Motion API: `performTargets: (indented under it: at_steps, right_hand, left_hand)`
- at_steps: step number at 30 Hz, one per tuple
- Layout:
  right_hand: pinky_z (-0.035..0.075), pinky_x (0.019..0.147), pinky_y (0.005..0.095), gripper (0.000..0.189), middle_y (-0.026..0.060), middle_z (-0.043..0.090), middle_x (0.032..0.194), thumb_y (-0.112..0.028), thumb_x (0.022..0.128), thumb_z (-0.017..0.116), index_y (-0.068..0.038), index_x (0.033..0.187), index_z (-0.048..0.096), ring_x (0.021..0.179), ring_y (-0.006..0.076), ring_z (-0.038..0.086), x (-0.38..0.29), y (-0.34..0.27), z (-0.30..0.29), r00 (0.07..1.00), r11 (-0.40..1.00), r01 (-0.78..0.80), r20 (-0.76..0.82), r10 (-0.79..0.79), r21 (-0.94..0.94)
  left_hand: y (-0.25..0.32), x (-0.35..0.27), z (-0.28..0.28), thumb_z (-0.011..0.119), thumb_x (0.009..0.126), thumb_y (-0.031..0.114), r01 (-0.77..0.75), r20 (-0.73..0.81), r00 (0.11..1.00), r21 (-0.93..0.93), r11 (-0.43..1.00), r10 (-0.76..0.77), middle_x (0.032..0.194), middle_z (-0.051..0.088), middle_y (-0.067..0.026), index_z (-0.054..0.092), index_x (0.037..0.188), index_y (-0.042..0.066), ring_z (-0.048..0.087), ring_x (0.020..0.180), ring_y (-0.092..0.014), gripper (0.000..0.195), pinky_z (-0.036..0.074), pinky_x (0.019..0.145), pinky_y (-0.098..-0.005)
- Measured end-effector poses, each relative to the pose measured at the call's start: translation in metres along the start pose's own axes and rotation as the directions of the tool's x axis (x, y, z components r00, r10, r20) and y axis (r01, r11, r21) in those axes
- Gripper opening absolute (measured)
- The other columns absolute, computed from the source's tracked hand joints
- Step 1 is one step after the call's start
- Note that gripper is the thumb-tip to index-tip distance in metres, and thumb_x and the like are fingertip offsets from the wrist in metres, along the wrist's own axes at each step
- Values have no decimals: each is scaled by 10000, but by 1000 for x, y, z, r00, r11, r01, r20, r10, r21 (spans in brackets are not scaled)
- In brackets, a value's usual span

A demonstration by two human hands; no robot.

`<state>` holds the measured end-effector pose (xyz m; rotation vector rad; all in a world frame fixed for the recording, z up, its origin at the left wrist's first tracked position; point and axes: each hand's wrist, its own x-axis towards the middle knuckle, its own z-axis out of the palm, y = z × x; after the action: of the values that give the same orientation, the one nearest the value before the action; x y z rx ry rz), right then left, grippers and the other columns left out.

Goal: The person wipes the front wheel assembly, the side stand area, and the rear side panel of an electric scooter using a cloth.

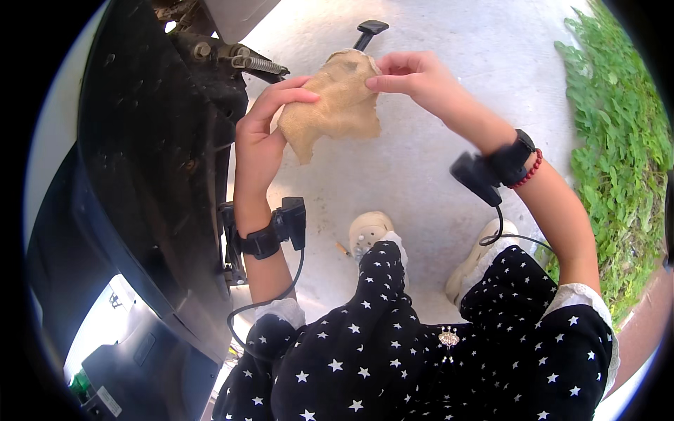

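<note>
A tan woven cloth point(337, 108) with a ragged lower edge is held up before me. My left hand point(266, 118) grips its left side, fingers over the front. At the upper right edge, my right hand point(408, 76) pinches it between thumb and fingers. From behind the cloth's top juts a black stalk with a flat, pedal-like end point(372, 27); its lower part is hidden. I cannot tell whether the cloth touches it.
To my left stands a vehicle with a black body panel point(163, 158), a coil spring point(263, 64) and a bolt point(201, 50). Pale concrete ground point(326, 194) lies below, with green leafy plants point(611, 137) along the right. Cables hang from both wrist straps.
</note>
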<state>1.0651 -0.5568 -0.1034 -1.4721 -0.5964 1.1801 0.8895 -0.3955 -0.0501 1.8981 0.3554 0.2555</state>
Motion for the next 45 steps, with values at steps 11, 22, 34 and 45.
performTargets:
  at_steps: [11,22,34,45]
  right_hand:
    - [439,646,274,96,54,604,872,-82,783,606,-21,857,610,722,164,569,-10,-68,-27,557,467,717,22,-830,-517]
    - [468,686,293,141,92,606,909,-55,739,648,-26,872,611,764,212,579,-17,-80,-26,586,487,715,50,-809,-501]
    - [372,931,329,413,130,557,1160,-421,840,606,-63,1046,591,1087,202,502,3,-18,-27,995,997,27,-96,-20,69]
    - [345,992,389,667,166,429,1283,-299,729,737,-131,1306,445,1148,295,431,-14,34,21,946,971,51,323,27,-231]
  left_hand:
    - [7,4,32,603,811,-13,100,-195,962,-391,915,-188,1121,619,-111,502,1265,52,570,1046,-181,469,419,944,-303]
    - [-4,10,47,665,758,64,1,-165,986,-68,998,-13,1277,515,-83,557,1166,71,467,1193,-213,423,354,1003,-344]
    - [16,7,47,597,875,123,61,-388,910,-231,971,-150,830,592,-19,551,938,18,538,737,-47,131,437,664,-192]
    - [-26,-12,48,599,876,169,349,-229,662,-749,563,-714,963,575,-90,480,1068,15,579,825,-134,274,474,674,-255]
